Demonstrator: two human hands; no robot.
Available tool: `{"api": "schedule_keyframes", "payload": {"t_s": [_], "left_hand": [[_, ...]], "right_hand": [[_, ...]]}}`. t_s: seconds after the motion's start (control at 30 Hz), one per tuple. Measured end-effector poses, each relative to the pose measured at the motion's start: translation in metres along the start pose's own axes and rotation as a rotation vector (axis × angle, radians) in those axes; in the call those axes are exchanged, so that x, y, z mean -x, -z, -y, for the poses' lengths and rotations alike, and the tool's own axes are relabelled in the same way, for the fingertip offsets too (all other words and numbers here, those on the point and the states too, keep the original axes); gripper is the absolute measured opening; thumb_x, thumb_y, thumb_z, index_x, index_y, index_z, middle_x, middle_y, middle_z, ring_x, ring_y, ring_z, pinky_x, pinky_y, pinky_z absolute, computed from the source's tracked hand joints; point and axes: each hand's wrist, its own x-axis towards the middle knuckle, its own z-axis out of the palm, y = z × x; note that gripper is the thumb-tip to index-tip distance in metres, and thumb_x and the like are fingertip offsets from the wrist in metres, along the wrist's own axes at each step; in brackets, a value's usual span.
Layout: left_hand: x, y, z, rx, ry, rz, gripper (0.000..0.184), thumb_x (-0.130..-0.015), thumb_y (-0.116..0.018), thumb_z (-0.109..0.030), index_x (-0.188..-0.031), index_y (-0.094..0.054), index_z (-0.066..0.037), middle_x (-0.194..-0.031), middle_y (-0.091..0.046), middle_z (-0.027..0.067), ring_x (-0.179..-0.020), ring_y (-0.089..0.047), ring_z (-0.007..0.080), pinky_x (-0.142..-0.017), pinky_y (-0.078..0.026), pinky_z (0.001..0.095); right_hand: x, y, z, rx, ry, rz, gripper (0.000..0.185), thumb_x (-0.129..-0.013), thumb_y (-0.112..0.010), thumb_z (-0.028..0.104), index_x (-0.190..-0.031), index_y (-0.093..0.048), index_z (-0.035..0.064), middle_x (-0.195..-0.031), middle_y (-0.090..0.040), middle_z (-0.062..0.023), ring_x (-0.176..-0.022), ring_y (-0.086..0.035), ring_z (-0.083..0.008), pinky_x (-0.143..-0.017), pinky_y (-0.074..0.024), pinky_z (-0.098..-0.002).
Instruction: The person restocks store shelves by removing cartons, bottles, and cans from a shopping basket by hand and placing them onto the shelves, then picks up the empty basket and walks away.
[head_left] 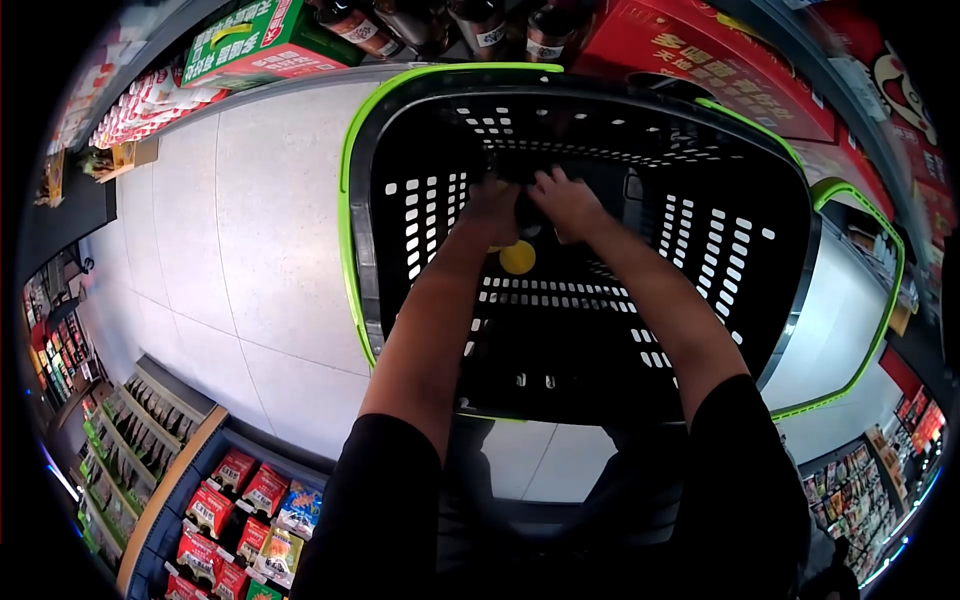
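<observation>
Both my arms reach down into a deep black shopping basket [580,350] with slotted walls and bright green handles. My left hand [492,212] is low inside it, in shadow, with its fingers curled. Close to its right, my right hand [568,205] has its fingers bent around or against something dark between the two hands. What that dark thing is, I cannot make out. Just below my left hand shows a round yellow disc [517,257], perhaps a lid or an end of something, with another bit of yellow partly hidden behind the hand.
Dark bottles [478,25] with labels stand beyond the basket's far rim. A green carton [245,45] is at the upper left and a red box [710,70] at the upper right. A shelf of red snack packets [210,508] is at the lower left. Pale floor tiles [280,220] lie beside the basket.
</observation>
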Motion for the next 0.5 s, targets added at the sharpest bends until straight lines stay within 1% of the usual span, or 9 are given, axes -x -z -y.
{"api": "schedule_keyframes", "payload": {"t_s": [0.07, 0.13, 0.17, 0.27, 0.3, 0.33, 0.4, 0.43, 0.5], "left_hand": [[0.023, 0.005, -0.006, 0.007, 0.073, 0.033, 0.105, -0.063, -0.089, -0.021, -0.153, -0.035, -0.023, -0.162, -0.011, 0.0233, -0.135, -0.041, 0.0507, -0.106, -0.050, 0.0497], [0.034, -0.014, -0.002, -0.028, 0.072, -0.064, 0.110, -0.058, -0.091, -0.019, -0.152, -0.035, -0.028, -0.164, -0.003, 0.0225, -0.136, -0.039, 0.0506, -0.100, -0.054, 0.0484], [0.034, -0.022, -0.001, -0.048, 0.069, -0.115, 0.112, -0.056, -0.093, -0.018, -0.152, -0.035, -0.030, -0.164, 0.001, 0.0221, -0.137, -0.038, 0.0506, -0.098, -0.056, 0.0478], [0.041, -0.028, -0.003, 0.003, 0.125, -0.077, 0.116, -0.054, -0.094, -0.018, -0.153, -0.033, -0.029, -0.164, 0.001, 0.0230, -0.135, -0.040, 0.0513, -0.098, -0.057, 0.0490], [0.041, -0.034, 0.004, 0.023, 0.095, -0.115, 0.103, -0.064, -0.088, -0.015, -0.152, -0.036, -0.030, -0.164, 0.002, 0.0232, -0.134, -0.041, 0.0513, -0.098, -0.056, 0.0503], [0.035, -0.046, 0.015, 0.019, 0.073, -0.140, 0.097, -0.068, -0.084, -0.013, -0.151, -0.037, -0.030, -0.164, 0.002, 0.0234, -0.134, -0.041, 0.0513, -0.098, -0.056, 0.0504], [0.020, -0.064, 0.032, 0.009, 0.020, -0.190, 0.088, -0.074, -0.077, -0.008, -0.150, -0.039, -0.030, -0.164, 0.002, 0.0238, -0.133, -0.042, 0.0514, -0.098, -0.055, 0.0507], [0.037, -0.037, 0.013, 0.015, 0.048, -0.127, 0.078, -0.078, -0.069, -0.003, -0.148, -0.043, -0.028, -0.163, -0.004, 0.0241, -0.131, -0.044, 0.0502, -0.097, -0.055, 0.0503], [0.033, -0.041, 0.011, -0.022, 0.019, -0.207, 0.079, -0.076, -0.071, -0.004, -0.147, -0.044, -0.028, -0.161, -0.009, 0.0249, -0.128, -0.047, 0.0499, -0.096, -0.056, 0.0500]], "right_hand": [[0.014, 0.007, 0.005, 0.053, 0.066, 0.000, 0.078, -0.072, -0.082, 0.038, -0.139, -0.049, 0.0171, -0.142, -0.045, -0.0092, -0.134, -0.041, -0.0365, -0.092, -0.0532, -0.0524], [0.017, -0.002, 0.006, 0.098, 0.120, -0.072, 0.093, -0.067, -0.086, 0.044, -0.146, -0.043, 0.0197, -0.147, -0.040, -0.0095, -0.136, -0.038, -0.0380, -0.096, -0.0511, -0.0537], [0.015, -0.005, 0.004, 0.064, 0.129, -0.068, 0.091, -0.069, -0.085, 0.045, -0.145, -0.044, 0.0204, -0.145, -0.041, -0.0092, -0.134, -0.040, -0.0374, -0.094, -0.0520, -0.0528], [0.005, -0.018, 0.005, -0.023, 0.168, -0.064, 0.085, -0.072, -0.082, 0.048, -0.144, -0.045, 0.0224, -0.140, -0.045, -0.0082, -0.129, -0.043, -0.0355, -0.089, -0.0546, -0.0501], [0.000, -0.029, 0.006, -0.038, 0.184, -0.076, 0.084, -0.072, -0.082, 0.049, -0.144, -0.045, 0.0229, -0.138, -0.047, -0.0079, -0.128, -0.044, -0.0349, -0.086, -0.0555, -0.0490], [-0.002, -0.032, 0.006, -0.052, 0.196, -0.090, 0.084, -0.073, -0.081, 0.049, -0.144, -0.045, 0.0235, -0.136, -0.048, -0.0075, -0.126, -0.045, -0.0342, -0.084, -0.0564, -0.0479], [0.007, -0.031, 0.007, -0.072, 0.163, -0.074, 0.083, -0.075, -0.078, 0.053, -0.144, -0.045, 0.0193, -0.135, -0.048, -0.0090, -0.122, -0.046, -0.0337, -0.083, -0.0566, -0.0452], [0.010, -0.028, 0.006, -0.078, 0.146, -0.063, 0.083, -0.077, -0.076, 0.054, -0.144, -0.045, 0.0172, -0.135, -0.048, -0.0097, -0.121, -0.047, -0.0335, -0.083, -0.0568, -0.0439], [0.010, -0.032, 0.006, -0.105, 0.130, -0.102, 0.083, -0.077, -0.075, 0.055, -0.144, -0.045, 0.0161, -0.131, -0.051, -0.0101, -0.119, -0.048, -0.0331, -0.082, -0.0568, -0.0440]]}}
